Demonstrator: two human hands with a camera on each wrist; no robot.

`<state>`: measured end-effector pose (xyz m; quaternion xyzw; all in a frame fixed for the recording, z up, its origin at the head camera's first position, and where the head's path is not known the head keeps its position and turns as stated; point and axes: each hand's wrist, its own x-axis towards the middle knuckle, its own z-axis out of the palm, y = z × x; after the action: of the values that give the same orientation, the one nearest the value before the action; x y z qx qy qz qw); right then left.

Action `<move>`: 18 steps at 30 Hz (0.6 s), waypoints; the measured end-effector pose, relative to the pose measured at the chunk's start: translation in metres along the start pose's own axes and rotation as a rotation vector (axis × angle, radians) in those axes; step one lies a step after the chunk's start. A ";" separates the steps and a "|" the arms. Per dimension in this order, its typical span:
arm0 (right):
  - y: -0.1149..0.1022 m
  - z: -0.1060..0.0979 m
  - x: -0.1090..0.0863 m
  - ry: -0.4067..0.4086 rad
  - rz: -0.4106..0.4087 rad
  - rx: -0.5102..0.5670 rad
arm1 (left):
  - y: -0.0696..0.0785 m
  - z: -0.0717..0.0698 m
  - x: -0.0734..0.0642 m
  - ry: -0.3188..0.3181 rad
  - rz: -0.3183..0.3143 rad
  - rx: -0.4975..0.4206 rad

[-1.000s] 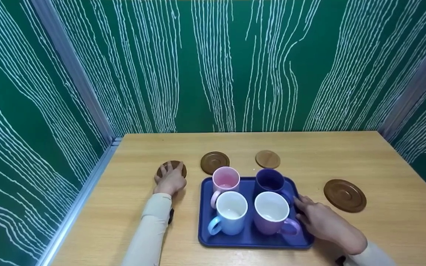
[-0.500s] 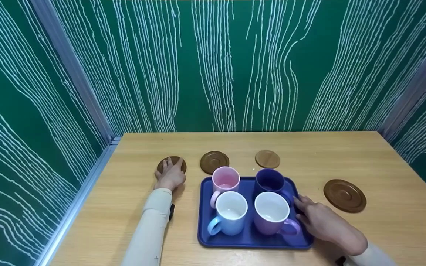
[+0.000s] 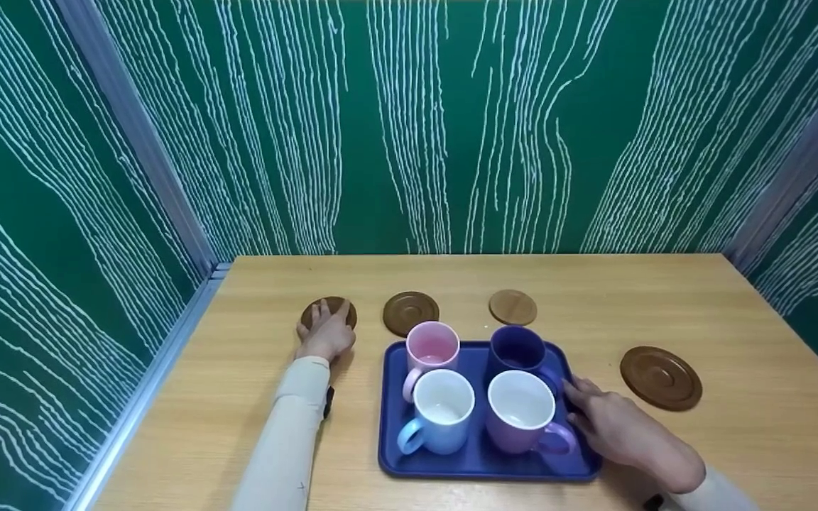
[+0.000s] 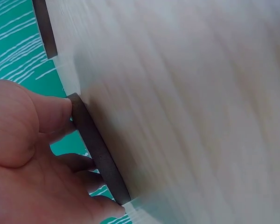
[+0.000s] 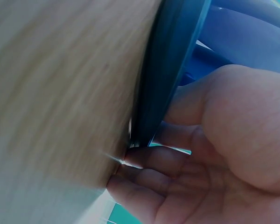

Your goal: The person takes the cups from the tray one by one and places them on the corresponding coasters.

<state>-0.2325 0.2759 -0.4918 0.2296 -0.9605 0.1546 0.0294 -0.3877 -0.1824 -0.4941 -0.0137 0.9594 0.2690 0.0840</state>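
My left hand (image 3: pixel 327 337) lies over a round brown wooden coaster (image 3: pixel 341 307) at the left of the table, fingers spread across its top. In the left wrist view the thumb (image 4: pixel 56 112) touches the rim of the coaster (image 4: pixel 100 151), which lies flat on the wood. At the right edge of a blue tray (image 3: pixel 483 465), my right hand (image 3: pixel 618 422) holds the rim, its thumb (image 5: pixel 189 102) over the edge. On the tray stand a pink mug (image 3: pixel 423 355), a dark blue mug (image 3: pixel 519 358), a light blue mug (image 3: pixel 444 419) and a purple mug (image 3: pixel 515 426).
Behind the tray lie another brown coaster (image 3: pixel 410 314) and a paler wooden disc (image 3: pixel 513 307). A larger brown coaster (image 3: pixel 661 378) is right of the tray. Green walls with white lines (image 3: pixel 409 128) enclose the back and sides of the table (image 3: pixel 189 426).
My left hand has slid its coaster slightly away from me, toward the back of the table. My right hand, the tray and the mugs have stayed in place.
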 end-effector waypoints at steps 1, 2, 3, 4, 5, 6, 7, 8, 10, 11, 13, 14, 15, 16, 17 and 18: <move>0.000 0.000 0.000 0.002 0.000 0.001 | 0.000 0.000 0.000 0.004 0.006 0.000; 0.000 0.000 0.000 0.005 -0.005 0.000 | 0.000 0.000 -0.001 0.012 0.011 -0.001; 0.000 0.000 0.000 0.009 -0.011 -0.001 | 0.002 -0.002 -0.004 0.016 0.012 -0.001; 0.000 0.001 0.000 0.011 -0.018 -0.002 | 0.003 -0.002 -0.006 0.019 0.013 -0.005; 0.000 0.001 0.000 0.014 -0.022 -0.003 | 0.005 -0.004 -0.009 0.020 0.011 -0.010; 0.000 0.001 0.000 0.014 -0.027 -0.003 | 0.006 -0.005 -0.011 0.021 0.007 -0.012; 0.000 0.001 0.000 0.014 -0.029 -0.003 | 0.006 -0.005 -0.012 0.020 0.006 -0.013; 0.000 0.001 0.000 0.015 -0.031 -0.004 | 0.006 -0.005 -0.012 0.020 0.007 -0.014; 0.000 0.001 0.000 0.016 -0.029 -0.007 | 0.004 -0.004 -0.011 0.020 0.017 -0.016; 0.000 0.001 0.000 0.016 -0.025 -0.011 | 0.004 -0.005 -0.012 0.020 0.017 -0.011; 0.000 0.001 0.000 0.012 -0.020 -0.015 | 0.005 -0.006 -0.013 0.023 0.019 0.007; 0.000 0.001 0.000 0.009 -0.019 -0.016 | 0.006 -0.007 -0.014 0.024 0.020 0.014; 0.000 0.001 0.000 0.007 -0.016 -0.018 | 0.007 -0.009 -0.017 0.025 0.016 0.024; 0.000 0.000 0.000 0.006 -0.015 -0.020 | 0.008 -0.009 -0.018 0.027 0.016 0.031; 0.000 0.000 0.000 0.004 -0.015 -0.019 | 0.011 -0.011 -0.021 0.029 0.009 0.043; 0.001 0.000 0.000 0.005 -0.016 -0.017 | 0.011 -0.012 -0.021 0.037 0.012 0.048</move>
<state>-0.2327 0.2765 -0.4918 0.2369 -0.9598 0.1467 0.0349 -0.3692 -0.1793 -0.4743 -0.0107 0.9670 0.2461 0.0651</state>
